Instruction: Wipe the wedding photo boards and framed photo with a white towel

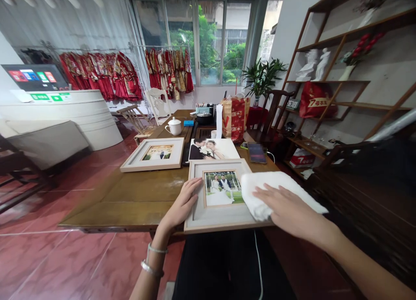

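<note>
A light wooden picture frame (198, 215) with a wedding photo (224, 187) inside lies face up at the front edge of the table. My left hand (186, 201) grips its left side, fingers resting over the border. Under my right hand (281, 204) is a folded white cloth (286, 180), pressed over the frame's right side and hiding that border. The cloth's far corner hangs out past the frame to the right. Just behind lies a loose photo print (224, 149) of a couple. A second picture frame (177, 154) rests to the left, also face up.
On the wooden table (130, 200) stand a white lidded cup (174, 125), a black pot (204, 118) and a red-and-tan paper bag (235, 118). A phone (256, 153) lies right of the print. A white cable (258, 259) hangs by my lap. Wooden shelves (325, 85) rise at right.
</note>
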The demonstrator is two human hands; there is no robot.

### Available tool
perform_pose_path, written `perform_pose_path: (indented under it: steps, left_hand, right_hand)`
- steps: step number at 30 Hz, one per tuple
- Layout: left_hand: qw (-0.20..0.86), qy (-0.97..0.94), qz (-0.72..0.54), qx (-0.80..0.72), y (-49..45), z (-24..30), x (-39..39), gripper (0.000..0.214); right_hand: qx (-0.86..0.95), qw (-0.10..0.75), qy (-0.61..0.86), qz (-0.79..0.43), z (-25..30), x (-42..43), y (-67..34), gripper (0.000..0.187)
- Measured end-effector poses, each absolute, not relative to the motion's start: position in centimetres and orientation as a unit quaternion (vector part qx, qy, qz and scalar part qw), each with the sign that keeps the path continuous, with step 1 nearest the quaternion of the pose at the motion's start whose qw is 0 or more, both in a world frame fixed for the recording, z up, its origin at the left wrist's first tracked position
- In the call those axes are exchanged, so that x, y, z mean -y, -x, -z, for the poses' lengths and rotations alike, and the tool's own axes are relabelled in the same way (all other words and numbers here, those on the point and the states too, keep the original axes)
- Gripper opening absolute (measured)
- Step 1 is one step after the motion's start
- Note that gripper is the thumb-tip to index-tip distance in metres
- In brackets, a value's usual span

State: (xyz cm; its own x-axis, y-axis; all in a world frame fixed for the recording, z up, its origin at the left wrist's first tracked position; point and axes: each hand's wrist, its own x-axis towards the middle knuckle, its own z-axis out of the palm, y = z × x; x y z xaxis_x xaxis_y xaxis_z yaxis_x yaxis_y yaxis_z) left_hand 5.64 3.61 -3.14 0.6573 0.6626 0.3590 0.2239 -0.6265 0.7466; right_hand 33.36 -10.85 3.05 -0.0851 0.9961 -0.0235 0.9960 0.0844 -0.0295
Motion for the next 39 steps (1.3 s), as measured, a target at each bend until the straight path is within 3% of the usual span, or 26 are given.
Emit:
perform_pose_path:
  steps: [6, 11, 18, 25, 31, 39]
  left_hand:
    - [0.339, -0.847, -0.319, -0.258, -5.7, 2.9, -3.5, 0.044]
    - [0.34, -0.846, -0.314, -0.266, -5.7, 2.7, -3.3, 0.044]
    - [0.335, -0.845, -0.317, -0.271, -5.7, 3.0, -3.4, 0.044]
    - [0.338, -0.845, -0.317, -0.267, -5.7, 3.0, -3.4, 0.045]
    - [0.343, -0.845, -0.315, -0.264, -5.7, 2.9, -3.4, 0.045]
    - [0.34, -0.846, -0.316, -0.261, -5.7, 2.8, -3.3, 0.045]
  right_hand:
    - [0.728, 0.064, 0.682, 0.021, -2.0, 2.1, -34.6, 0.072]
    - [0.759, 0.061, 0.648, 0.021, -1.4, -0.3, -31.8, 0.073]
    - [0.86, 0.07, 0.488, -0.132, -2.2, 8.4, -28.2, 0.089]
    - [0.839, 0.037, 0.542, -0.04, -1.7, 15.0, -29.1, 0.096]
    - [0.783, 0.036, 0.621, 0.009, -1.0, 7.9, -32.7, 0.085]
    - [0.778, 0.095, 0.621, -0.029, -1.4, -1.6, -33.6, 0.081]
